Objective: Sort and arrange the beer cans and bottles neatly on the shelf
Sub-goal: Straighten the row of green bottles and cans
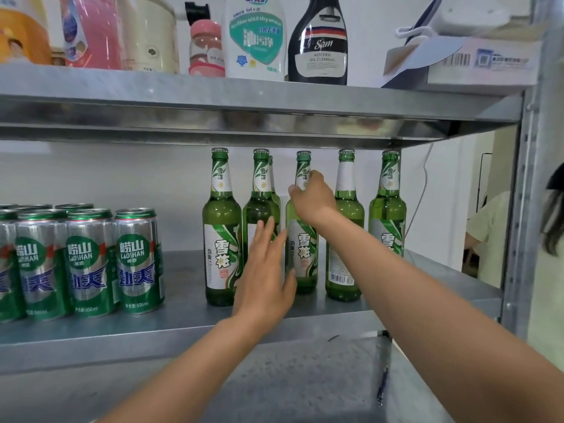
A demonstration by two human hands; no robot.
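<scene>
Green beer bottles (222, 227) stand upright in a row on the metal shelf (183, 303), right of the clustered beer cans (88, 264), while the outstretched right hand (311, 199) curls round the neck of the third bottle (302, 254) and the left hand (264, 279), fingers straight and spread, rests against the second bottle (259, 209).

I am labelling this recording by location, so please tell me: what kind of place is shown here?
Probably a storeroom or small shop's stock area, though I cannot be sure. Bare metal shelving holds grouped beer cans and green beer bottles, with kitchen cleaning products on the shelf above.
</scene>
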